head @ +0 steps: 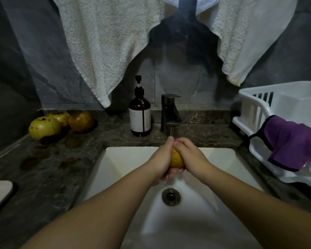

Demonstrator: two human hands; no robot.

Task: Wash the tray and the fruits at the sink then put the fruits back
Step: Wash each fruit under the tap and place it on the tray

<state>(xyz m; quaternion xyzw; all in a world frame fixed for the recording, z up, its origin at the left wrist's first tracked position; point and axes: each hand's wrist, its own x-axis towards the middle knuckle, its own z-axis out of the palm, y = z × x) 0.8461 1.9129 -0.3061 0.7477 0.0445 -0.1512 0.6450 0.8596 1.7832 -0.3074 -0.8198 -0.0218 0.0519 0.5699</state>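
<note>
Much of the yellow fruit (pixel 176 159) you are washing is hidden: only a strip of it shows between your two hands, and the thin stream from the faucet (pixel 170 115) is hard to make out where it meets your fingertips. Your left hand (pixel 161 159) cups the fruit from 9 o'clock, fingers curled under it; your right hand (pixel 190 155) wraps it from 3 o'clock, fingers curled over the top. Both hold it above the white sink (pixel 126 159), at 12 o'clock from the drain (pixel 171 196). Three more spotted fruits (pixel 61 124) sit on the dark counter at 10 o'clock. At 3 o'clock the white tray (pixel 255 112) is cut off by the frame edge, and a purple cloth (pixel 291 141) draped over its rim hides part of it.
</note>
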